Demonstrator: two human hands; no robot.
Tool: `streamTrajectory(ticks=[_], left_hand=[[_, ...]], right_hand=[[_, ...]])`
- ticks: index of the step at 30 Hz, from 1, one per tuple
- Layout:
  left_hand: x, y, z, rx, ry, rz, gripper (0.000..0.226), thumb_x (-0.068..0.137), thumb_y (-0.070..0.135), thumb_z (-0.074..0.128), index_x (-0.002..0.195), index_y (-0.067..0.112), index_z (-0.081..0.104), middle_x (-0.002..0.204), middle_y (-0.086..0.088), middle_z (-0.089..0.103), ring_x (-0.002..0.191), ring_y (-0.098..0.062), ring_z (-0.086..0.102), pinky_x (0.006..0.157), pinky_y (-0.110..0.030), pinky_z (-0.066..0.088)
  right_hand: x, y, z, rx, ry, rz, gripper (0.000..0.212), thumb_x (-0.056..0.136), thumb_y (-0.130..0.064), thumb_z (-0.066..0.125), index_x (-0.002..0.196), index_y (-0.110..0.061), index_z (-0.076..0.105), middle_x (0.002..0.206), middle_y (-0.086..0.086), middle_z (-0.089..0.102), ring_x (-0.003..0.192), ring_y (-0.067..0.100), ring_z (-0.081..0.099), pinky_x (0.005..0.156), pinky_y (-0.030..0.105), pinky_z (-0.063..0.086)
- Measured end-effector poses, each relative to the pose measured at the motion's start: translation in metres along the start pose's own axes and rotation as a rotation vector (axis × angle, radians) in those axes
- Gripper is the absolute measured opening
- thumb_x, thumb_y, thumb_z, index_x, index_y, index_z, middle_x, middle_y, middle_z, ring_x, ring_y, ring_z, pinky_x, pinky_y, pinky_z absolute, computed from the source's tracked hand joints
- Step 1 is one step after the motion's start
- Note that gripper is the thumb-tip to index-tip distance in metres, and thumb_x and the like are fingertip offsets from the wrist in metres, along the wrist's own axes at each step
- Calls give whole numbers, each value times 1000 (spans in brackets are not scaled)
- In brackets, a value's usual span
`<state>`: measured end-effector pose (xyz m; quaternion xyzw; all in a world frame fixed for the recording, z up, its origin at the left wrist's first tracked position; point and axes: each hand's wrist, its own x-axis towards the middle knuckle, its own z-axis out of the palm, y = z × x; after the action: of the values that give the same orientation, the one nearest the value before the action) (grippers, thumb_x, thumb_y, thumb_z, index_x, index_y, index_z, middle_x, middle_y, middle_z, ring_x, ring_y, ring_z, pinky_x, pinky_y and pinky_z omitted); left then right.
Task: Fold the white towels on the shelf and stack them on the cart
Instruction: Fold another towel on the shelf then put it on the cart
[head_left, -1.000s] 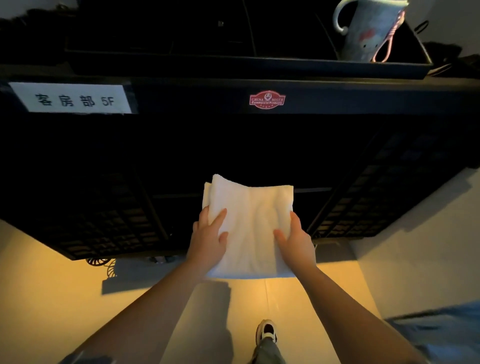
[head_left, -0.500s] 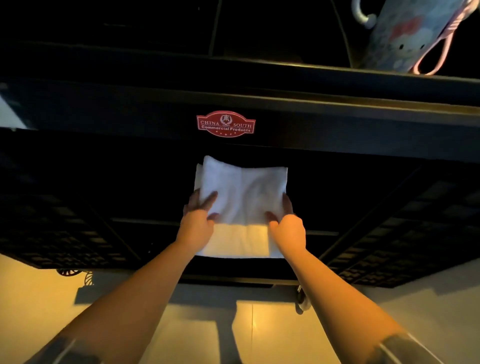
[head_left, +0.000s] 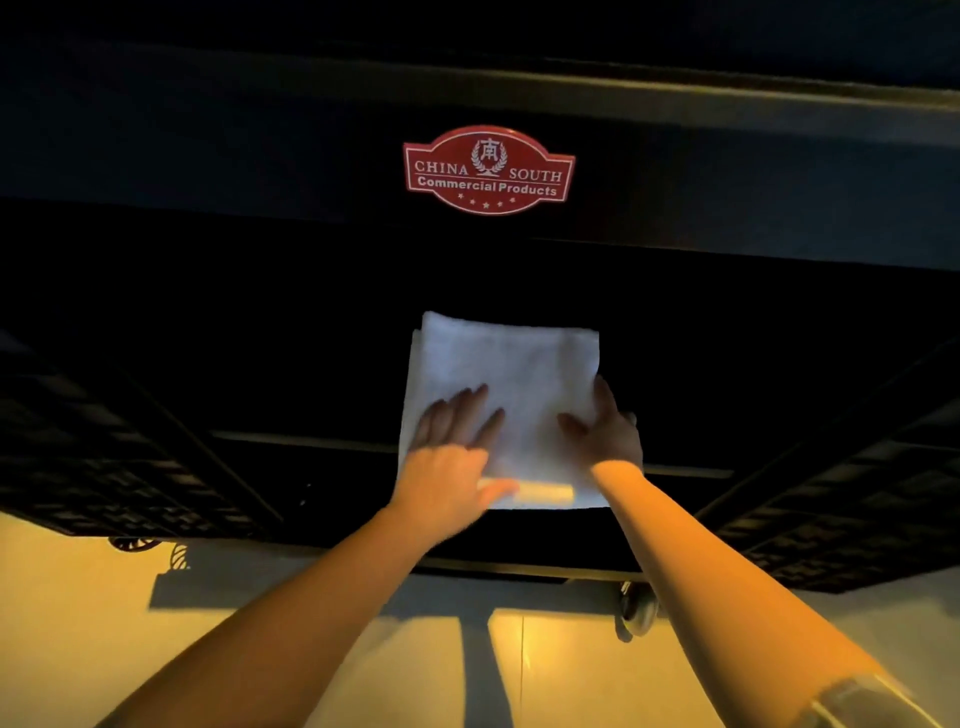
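Dim yellow floor (head_left: 78, 597) below; dark cart (head_left: 208, 156), red badge (head_left: 488, 170). Folded white towel (head_left: 509, 364) inside cart's lower bay, otherwise seemingly bare. Left hand (head_left: 449, 457) flat, spread on top; right hand (head_left: 605, 434) open at right edge. Likely soft, light, floppy: support under both sides.
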<state>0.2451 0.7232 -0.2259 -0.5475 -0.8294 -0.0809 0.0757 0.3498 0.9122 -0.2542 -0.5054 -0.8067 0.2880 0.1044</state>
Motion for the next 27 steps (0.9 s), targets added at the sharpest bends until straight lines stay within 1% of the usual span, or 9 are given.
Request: streamTrajectory(ticks=[4,9,12,14,15,17,20,24,27], left_hand=[[-31,7,31,188,-182,72,123,68,56,74,151,30,-14,158,-12,-9,145,-41,-2,113,-61,-5],[-23,10,27,240,-166,39,98,81,19,42,140,32,-35,159,-11,-9,141,-51,-5,110,-64,-5],[-22,7,15,247,-156,35,77,82,17,19,145,28,-23,160,-13,8,141,-49,9,112,-62,10],[-20,2,12,233,-178,47,74,90,22,28,145,22,-20,159,-15,3,142,-47,4,113,-60,9],[-20,0,10,239,-167,38,75,91,25,34,148,20,-14,159,-16,5,143,-46,5,114,-59,10],[-16,-2,9,259,-131,8,77,89,21,41,150,20,-6,159,-15,12,143,-43,11,115,-57,13],[4,-12,13,232,-201,-27,80,93,16,36,142,26,-26,160,-12,-7,145,-39,-8,115,-53,-13],[39,-25,7,147,-267,-87,79,94,28,43,150,30,-13,160,-5,-6,146,-31,-9,117,-45,-11],[46,-23,1,103,-188,-24,62,89,57,36,144,30,30,146,-8,40,134,-31,35,110,-43,24]], right_hand=[[6,-3,-5,73,-12,-83,75,92,-35,60,152,-30,15,139,19,43,117,36,52,86,34,37],[-8,-19,-23,-180,20,-53,78,92,-46,53,152,-28,7,148,20,27,126,39,40,96,40,38],[-52,-33,-29,-477,143,-443,79,87,-67,45,147,-18,31,140,16,43,131,33,40,105,44,37],[-84,-35,-26,-537,-67,-632,75,77,-80,42,114,-16,56,93,2,60,104,26,62,72,33,51],[-91,-33,-23,-608,-184,-653,75,76,-80,44,112,-16,55,88,-2,59,97,22,64,67,29,48],[-88,-21,-13,-711,-246,-664,66,84,-60,54,135,-19,44,120,3,59,115,27,57,90,43,47],[-62,-18,-4,-677,-65,-696,76,88,-19,55,152,-19,15,157,13,20,145,33,16,117,56,11],[-22,-24,1,-728,-38,-584,80,93,-27,48,152,-24,-5,161,1,1,148,21,-4,120,44,-5],[-12,-26,-2,-689,-99,-610,72,90,-56,37,152,-26,15,158,0,18,146,21,13,120,43,7]])
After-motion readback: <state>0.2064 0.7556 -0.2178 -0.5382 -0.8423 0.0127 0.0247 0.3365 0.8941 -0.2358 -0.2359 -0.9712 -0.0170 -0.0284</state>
